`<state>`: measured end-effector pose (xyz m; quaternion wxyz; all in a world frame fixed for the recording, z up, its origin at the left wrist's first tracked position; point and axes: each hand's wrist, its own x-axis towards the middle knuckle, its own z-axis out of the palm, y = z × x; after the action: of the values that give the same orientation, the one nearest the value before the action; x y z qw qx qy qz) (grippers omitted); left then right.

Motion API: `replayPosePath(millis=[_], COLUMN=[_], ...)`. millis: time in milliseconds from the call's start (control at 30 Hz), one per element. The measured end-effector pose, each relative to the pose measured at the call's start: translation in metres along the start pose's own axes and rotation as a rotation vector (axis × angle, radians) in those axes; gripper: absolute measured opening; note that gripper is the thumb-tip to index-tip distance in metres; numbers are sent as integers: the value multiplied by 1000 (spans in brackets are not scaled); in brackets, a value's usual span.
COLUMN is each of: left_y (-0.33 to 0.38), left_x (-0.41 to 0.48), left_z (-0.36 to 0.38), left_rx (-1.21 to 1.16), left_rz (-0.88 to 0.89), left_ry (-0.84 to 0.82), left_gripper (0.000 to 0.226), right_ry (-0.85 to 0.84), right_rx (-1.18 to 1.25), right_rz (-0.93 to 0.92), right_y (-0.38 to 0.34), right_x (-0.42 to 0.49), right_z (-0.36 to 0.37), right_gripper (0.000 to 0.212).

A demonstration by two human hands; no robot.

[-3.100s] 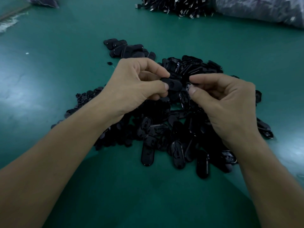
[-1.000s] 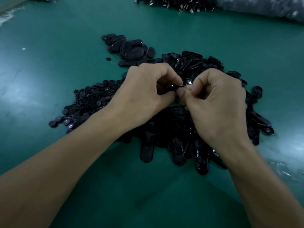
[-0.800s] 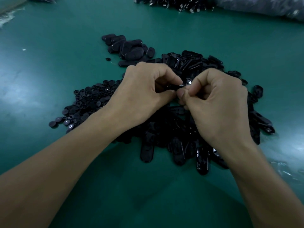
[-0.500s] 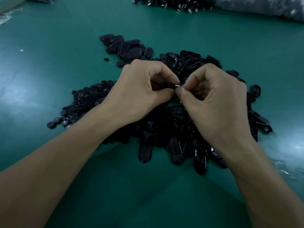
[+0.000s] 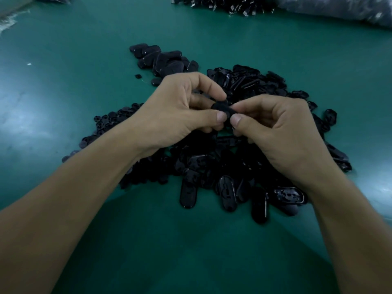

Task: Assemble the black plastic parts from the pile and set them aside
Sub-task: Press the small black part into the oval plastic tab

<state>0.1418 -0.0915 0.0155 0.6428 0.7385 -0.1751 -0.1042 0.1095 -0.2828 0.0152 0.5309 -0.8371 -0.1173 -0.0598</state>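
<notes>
Here, both hands met above the middle of the green table mat [image 5: 63, 85], close together and nearly touching at the thumbs. The left hand [image 5: 180, 115] pinched a black oval part [image 5: 222, 108] between its thumb below and its curled forefinger above. The right hand [image 5: 275, 132] pinched the same part from the other side with its thumb tip and bent forefinger, and its remaining fingers were curled into the palm. Only the part's dark rounded top showed between the fingertips. Whether it was one piece or two pressed together could not be told.

Directly beneath the hands lay the main pile of black oval shells [image 5: 233, 177], heaped loosely, with several shells lying hollow side up along its near edge. To the left of it, and touching it, spread a flatter heap of small round black pieces [image 5: 110, 126], partly hidden by the left forearm. Beyond the left hand sat a separate cluster of smooth closed ovals [image 5: 163, 60], lying close to the far edge of the main pile. One tiny black stray piece [image 5: 138, 76] rested on the mat just beside that cluster.

At the far edge of the table was another heap of small dark parts [image 5: 222, 4] with pale glints among them. A crinkled plastic bag [image 5: 339, 9] lay to its right.
</notes>
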Motion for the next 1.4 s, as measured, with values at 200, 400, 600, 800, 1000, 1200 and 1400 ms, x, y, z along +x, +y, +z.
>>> replayPosePath(millis=[200, 400, 600, 800, 1000, 1200, 1400], left_y=[1, -1, -1, 0, -1, 0, 0], left_x=[-1, -2, -2, -1, -2, -1, -1], left_z=[4, 7, 6, 7, 7, 7, 6], left_rx=[-31, -94, -90, -47, -37, -63, -60], left_rz=[-6, 31, 31, 26, 20, 34, 33], left_ry=[29, 89, 101, 106, 96, 99, 99], left_gripper=[20, 24, 23, 23, 20, 25, 22], right_ry=[28, 27, 4, 44, 75, 72, 62], right_rx=[15, 1, 62, 22, -7, 69, 82], right_rz=[-29, -21, -8, 17, 13, 13, 13], right_y=[-4, -4, -7, -6, -5, -6, -7], right_x=[-2, -2, -2, -2, -2, -2, -2], right_z=[-1, 0, -1, 2, 2, 1, 1], right_gripper=[20, 16, 19, 14, 12, 12, 13])
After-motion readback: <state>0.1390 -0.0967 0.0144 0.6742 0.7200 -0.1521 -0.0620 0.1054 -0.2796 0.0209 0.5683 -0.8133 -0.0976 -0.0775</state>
